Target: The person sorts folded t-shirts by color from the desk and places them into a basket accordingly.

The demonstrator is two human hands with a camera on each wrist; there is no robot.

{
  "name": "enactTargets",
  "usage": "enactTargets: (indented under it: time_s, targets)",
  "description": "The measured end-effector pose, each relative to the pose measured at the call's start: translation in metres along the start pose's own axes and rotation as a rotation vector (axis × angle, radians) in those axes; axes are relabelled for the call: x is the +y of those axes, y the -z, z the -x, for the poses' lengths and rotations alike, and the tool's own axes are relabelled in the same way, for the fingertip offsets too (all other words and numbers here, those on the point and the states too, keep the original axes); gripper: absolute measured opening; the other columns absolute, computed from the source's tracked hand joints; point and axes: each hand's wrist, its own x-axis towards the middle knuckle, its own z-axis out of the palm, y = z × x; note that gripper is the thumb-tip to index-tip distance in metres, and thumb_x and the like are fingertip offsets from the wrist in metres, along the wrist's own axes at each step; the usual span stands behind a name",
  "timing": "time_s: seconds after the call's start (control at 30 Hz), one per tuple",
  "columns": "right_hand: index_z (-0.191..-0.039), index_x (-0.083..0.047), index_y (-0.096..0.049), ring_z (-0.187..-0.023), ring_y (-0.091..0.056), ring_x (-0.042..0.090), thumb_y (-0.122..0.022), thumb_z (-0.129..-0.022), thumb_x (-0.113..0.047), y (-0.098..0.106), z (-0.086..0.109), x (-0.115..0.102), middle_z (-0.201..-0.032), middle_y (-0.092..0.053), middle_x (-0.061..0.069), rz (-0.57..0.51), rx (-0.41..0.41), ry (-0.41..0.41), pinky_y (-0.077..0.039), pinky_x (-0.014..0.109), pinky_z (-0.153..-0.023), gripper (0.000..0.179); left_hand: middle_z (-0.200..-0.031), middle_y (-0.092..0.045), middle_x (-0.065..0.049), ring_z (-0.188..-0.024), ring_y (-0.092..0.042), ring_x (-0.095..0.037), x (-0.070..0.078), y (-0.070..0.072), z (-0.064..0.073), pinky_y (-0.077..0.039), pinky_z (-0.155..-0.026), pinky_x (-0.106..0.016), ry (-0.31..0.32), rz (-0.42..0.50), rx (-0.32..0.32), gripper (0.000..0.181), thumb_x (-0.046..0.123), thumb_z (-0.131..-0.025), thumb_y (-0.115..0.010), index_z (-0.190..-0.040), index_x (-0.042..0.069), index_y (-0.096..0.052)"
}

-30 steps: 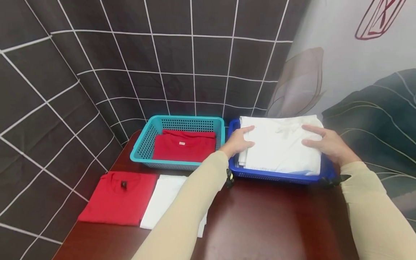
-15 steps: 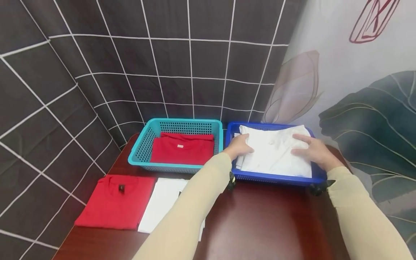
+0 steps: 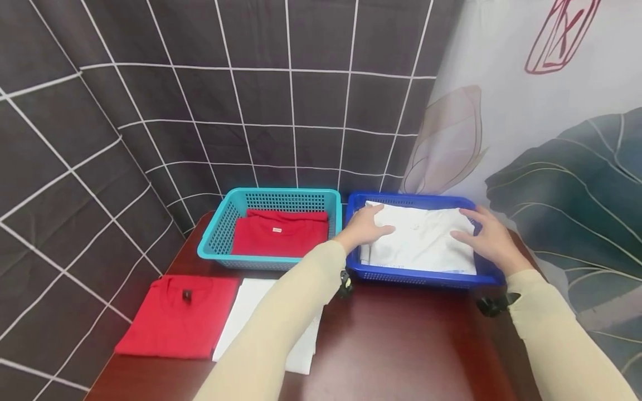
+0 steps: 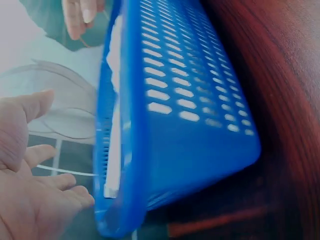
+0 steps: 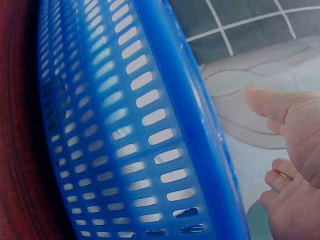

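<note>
A folded white garment (image 3: 421, 236) lies inside the blue basket (image 3: 416, 277) at the right, below the basket's rim. Over its left side is my left hand (image 3: 365, 225), thumb and fingers spread. My right hand (image 3: 494, 236) hovers at the right end of the basket, fingers apart. Both wrist views show the left hand (image 4: 40, 175) and right hand (image 5: 295, 145) above the rim with nothing in them. Through the slots of the basket wall (image 5: 120, 120) some white cloth shows.
Left of the blue basket stands a teal basket (image 3: 266, 262) with a folded red garment (image 3: 281, 236) inside. A folded red shirt (image 3: 175, 317) and a folded white garment (image 3: 301, 351), partly hidden by my left sleeve, lie on the brown table (image 3: 401, 340). Curtains hang behind.
The white garment has gone down into the blue basket, so the back rim now shows. My hands have let go of it and come away from its sides.
</note>
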Motion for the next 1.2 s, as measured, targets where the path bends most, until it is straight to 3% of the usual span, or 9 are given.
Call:
enactTargets:
  time_s: [0.17,0.3,0.43,0.53,0.6,0.77,0.9,1.07,1.2]
  targets:
    - [-0.138,-0.007,-0.038,-0.131,-0.014,0.047,-0.061,-0.081,-0.05,0.004,0.018,-0.011,-0.146,-0.017,0.025,-0.014,0.068,0.029,-0.017,0.068,-0.094,0.075,-0.141,-0.039,0.001,-0.132,-0.028,-0.016,-0.001,0.035,0.027,-0.028,-0.104,-0.038,-0.11,-0.027,-0.018,0.07,0.05,-0.082,-0.059,-0.141,0.019,-0.036]
    - [-0.134,-0.008,-0.045,-0.129,-0.023,0.044,-0.066,-0.081,-0.042,0.003,0.035,-0.023,-0.143,-0.028,0.022,-0.047,0.142,0.087,-0.026,0.064,-0.093,0.067,-0.141,-0.039,0.003,-0.13,-0.031,-0.016,-0.012,0.069,0.053,-0.033,-0.101,-0.038,-0.166,-0.01,-0.017,0.072,0.051,-0.08,-0.061,-0.142,0.022,-0.035]
    - [-0.124,-0.008,-0.056,-0.125,-0.038,0.026,-0.072,-0.079,-0.026,-0.014,0.061,-0.04,-0.135,-0.043,0.015,-0.152,0.259,0.174,-0.039,0.035,-0.096,0.052,-0.139,-0.04,0.006,-0.128,-0.033,-0.014,-0.031,0.095,0.087,-0.037,-0.097,-0.039,-0.193,0.035,-0.009,0.072,0.052,-0.079,-0.063,-0.14,0.024,-0.038]
    - [-0.116,-0.003,-0.06,-0.114,-0.047,0.01,-0.074,-0.076,-0.008,-0.03,0.089,-0.069,-0.125,-0.053,0.013,-0.281,0.289,0.259,-0.039,0.015,-0.09,0.043,-0.135,-0.042,0.011,-0.124,-0.038,-0.01,-0.049,0.105,0.12,-0.04,-0.094,-0.037,-0.208,0.077,-0.01,0.069,0.052,-0.078,-0.064,-0.138,0.026,-0.041]
    - [-0.113,-0.001,-0.061,-0.105,-0.054,0.007,-0.073,-0.075,-0.001,-0.041,0.108,-0.09,-0.115,-0.059,0.012,-0.362,0.231,0.311,-0.042,0.015,-0.086,0.039,-0.133,-0.043,0.012,-0.121,-0.04,-0.009,-0.064,0.106,0.147,-0.043,-0.092,-0.036,-0.21,0.131,-0.039,0.065,0.047,-0.079,-0.066,-0.137,0.027,-0.042]
    - [-0.109,0.003,-0.06,-0.088,-0.063,0.028,-0.07,-0.078,0.0,-0.076,0.136,-0.132,-0.099,-0.065,0.01,-0.539,-0.011,0.4,-0.05,0.035,-0.079,0.033,-0.13,-0.048,0.008,-0.117,-0.046,-0.009,-0.11,0.097,0.217,-0.043,-0.092,-0.033,-0.197,0.202,-0.12,0.06,0.038,-0.08,-0.068,-0.134,0.023,-0.046]
    - [-0.108,0.001,-0.061,-0.086,-0.062,0.031,-0.07,-0.078,-0.001,-0.11,0.144,-0.153,-0.098,-0.065,0.006,-0.599,-0.104,0.467,-0.05,0.041,-0.077,0.031,-0.127,-0.052,0.004,-0.115,-0.048,-0.012,-0.144,0.084,0.253,-0.044,-0.091,-0.034,-0.121,0.19,-0.088,0.057,0.039,-0.081,-0.067,-0.131,0.017,-0.05]
    - [-0.112,-0.008,-0.061,-0.094,-0.061,0.02,-0.068,-0.083,-0.018,-0.16,0.145,-0.169,-0.103,-0.065,0.002,-0.536,-0.201,0.523,-0.048,0.036,-0.082,0.032,-0.123,-0.055,0.002,-0.114,-0.05,-0.018,-0.174,0.072,0.284,-0.043,-0.091,-0.04,-0.099,-0.001,0.042,0.052,0.037,-0.079,-0.07,-0.124,0.016,-0.056]
    - [-0.116,-0.015,-0.06,-0.105,-0.055,0.01,-0.065,-0.084,-0.037,-0.193,0.136,-0.182,-0.111,-0.061,-0.006,-0.388,-0.239,0.574,-0.043,0.031,-0.089,0.039,-0.128,-0.051,-0.002,-0.119,-0.045,-0.023,-0.183,0.07,0.292,-0.04,-0.093,-0.047,-0.137,-0.247,0.086,0.06,0.045,-0.074,-0.072,-0.125,0.018,-0.057]
